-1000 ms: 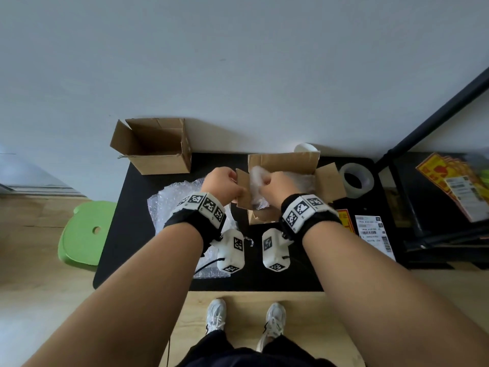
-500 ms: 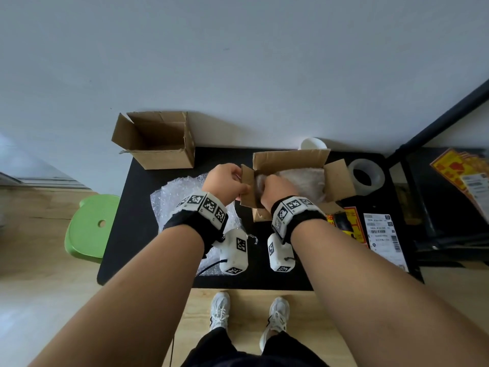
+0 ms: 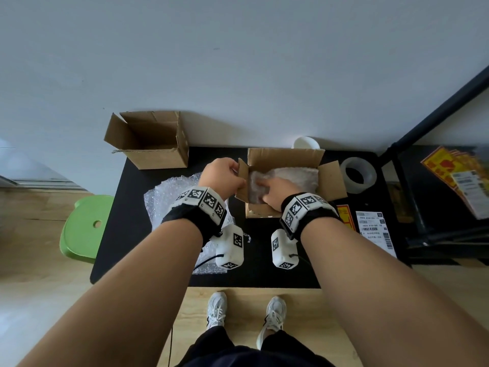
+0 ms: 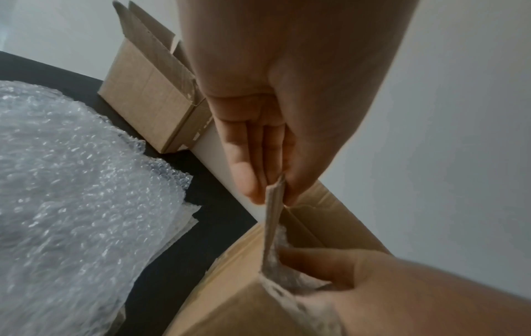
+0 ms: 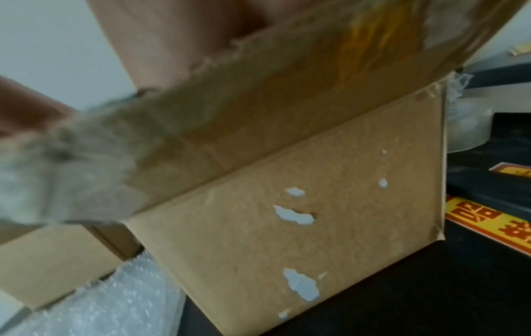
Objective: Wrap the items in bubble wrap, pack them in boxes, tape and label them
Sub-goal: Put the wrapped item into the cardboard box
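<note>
— So how is that wrapped bundle [image 3: 288, 178] going to handle?

— Softly, I'd judge. It is lying inside the open box [image 3: 284, 157] in the middle of the tabletop [image 3: 264, 271], and its bubble-wrap skin is looking light, squashy and a bit slick. What is inside is hidden, so I am treating it as breakable: pressing on the broad top, never pinching one corner.

— And the fingers?

— The right hand [image 3: 275, 193] is reaching down into the near left part of the box, lying on the bundle; whether its fingers are curling round the wrap or only pressing it, I cannot tell. The left hand [image 3: 221, 176] is pinching the box's left flap [image 4: 273, 218], thumb on one face and fingers [image 4: 247, 172] straight on the other, holding it upright and clear of the bundle.

— Is the cardboard helping?

— It is looking stiff but thin, so the flap edge is the sensible place to hold.

— Around it?

— Loose bubble wrap [image 3: 169, 202] is lying left of the box, a second empty box [image 3: 148, 139] at the far left, a tape roll [image 3: 358, 174] to the right, and a shipping label [image 3: 374, 229] near right.
</note>
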`<state>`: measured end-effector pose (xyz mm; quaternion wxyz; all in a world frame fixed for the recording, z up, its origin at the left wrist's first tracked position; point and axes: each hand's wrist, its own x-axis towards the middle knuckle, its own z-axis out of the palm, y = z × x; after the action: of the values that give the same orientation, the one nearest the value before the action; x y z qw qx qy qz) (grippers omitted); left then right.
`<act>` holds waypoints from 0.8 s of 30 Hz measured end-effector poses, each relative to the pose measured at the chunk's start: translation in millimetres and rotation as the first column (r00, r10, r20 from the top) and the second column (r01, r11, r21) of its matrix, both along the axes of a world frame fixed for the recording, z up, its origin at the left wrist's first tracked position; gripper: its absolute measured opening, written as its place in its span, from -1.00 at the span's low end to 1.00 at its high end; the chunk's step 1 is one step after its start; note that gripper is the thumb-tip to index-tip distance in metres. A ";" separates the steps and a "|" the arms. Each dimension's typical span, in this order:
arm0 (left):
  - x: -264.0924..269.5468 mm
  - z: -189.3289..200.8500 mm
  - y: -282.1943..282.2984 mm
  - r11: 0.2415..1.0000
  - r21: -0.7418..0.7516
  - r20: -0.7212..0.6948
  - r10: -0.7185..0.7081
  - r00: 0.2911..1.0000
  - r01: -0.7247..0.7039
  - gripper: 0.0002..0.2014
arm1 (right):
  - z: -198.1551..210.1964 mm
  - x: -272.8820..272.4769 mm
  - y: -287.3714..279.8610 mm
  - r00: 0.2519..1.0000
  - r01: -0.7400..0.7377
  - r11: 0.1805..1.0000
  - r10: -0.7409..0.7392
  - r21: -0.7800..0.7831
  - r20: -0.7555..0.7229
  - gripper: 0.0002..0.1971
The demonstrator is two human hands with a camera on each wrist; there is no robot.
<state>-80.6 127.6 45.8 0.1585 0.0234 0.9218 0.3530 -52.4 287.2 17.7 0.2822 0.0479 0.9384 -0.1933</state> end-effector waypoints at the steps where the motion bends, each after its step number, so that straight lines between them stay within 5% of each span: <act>1: 1.0 1.5 3.7 1.000 -0.029 -0.014 -0.001 1.000 0.000 -0.86 | 0.8 0.5 0.6 1.000 0.003 1.000 -0.004 -0.015 -0.007 -0.45; 6: 9.7 3.8 26.3 0.934 -0.357 -0.161 -0.086 0.983 0.023 -0.56 | 18.5 9.7 23.5 0.959 0.189 0.975 -0.209 -0.114 -0.191 -0.71; 9: 17.9 8.0 36.8 0.808 -0.582 -0.355 -0.352 0.866 0.090 -0.55 | 32.2 17.5 45.6 0.912 0.272 0.962 -0.260 -0.005 -0.316 -0.73; 11: 24.3 8.1 50.1 0.717 -0.658 -0.299 -0.530 0.794 0.231 -0.64 | 32.6 22.4 58.7 0.909 0.291 0.955 -0.258 0.054 -0.329 -0.69; 14: 28.4 3.1 68.9 0.643 -0.687 -0.109 -0.551 0.827 0.338 -0.71 | 23.7 21.1 63.3 0.927 0.303 0.951 -0.279 0.062 -0.249 -0.66; 18: 24.2 -3.0 84.2 0.640 -0.650 0.025 -0.521 0.853 0.410 -0.68 | 10.3 9.0 58.7 0.964 0.265 0.957 -0.268 0.119 0.004 -0.67; 24: 16.5 -14.6 88.0 0.641 -0.652 0.049 -0.497 0.866 0.405 -0.67 | 2.8 0.7 65.6 0.988 0.149 0.969 -0.156 0.195 0.017 -0.69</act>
<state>-64.1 215.6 31.2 0.1772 0.2209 0.9583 -0.0379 -51.7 352.8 20.4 0.2758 0.1502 0.9416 -0.1218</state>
